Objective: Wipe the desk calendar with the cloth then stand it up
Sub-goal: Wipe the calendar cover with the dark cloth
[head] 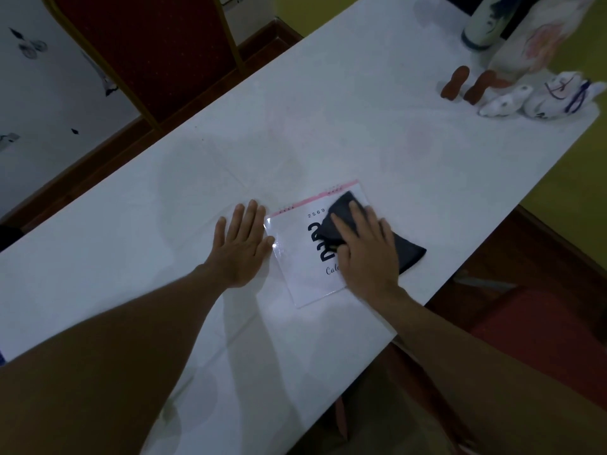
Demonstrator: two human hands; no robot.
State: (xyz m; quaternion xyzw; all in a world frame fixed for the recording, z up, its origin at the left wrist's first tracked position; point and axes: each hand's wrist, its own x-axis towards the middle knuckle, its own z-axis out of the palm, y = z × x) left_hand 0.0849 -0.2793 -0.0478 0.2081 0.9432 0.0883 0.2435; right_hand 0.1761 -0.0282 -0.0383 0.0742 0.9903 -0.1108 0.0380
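Observation:
A white desk calendar [300, 257] with a pink top strip and dark printed digits lies flat on the white table [328, 126]. A dark cloth [410, 254] is spread over its right part. My right hand [366, 254] presses flat on the cloth, fingers pointing away from me. My left hand [241, 244] lies flat on the table, fingers apart, its thumb touching the calendar's left edge. Much of the calendar's print is hidden under the cloth and my right hand.
At the far right of the table stand two brown figurines [455, 83], small white ceramic animals [538, 100], a tall white goose-like figure [532, 44] and a cylindrical vase [486, 24]. A red chair [147, 44] stands beyond the table's far edge. The table's near edge runs just right of the cloth.

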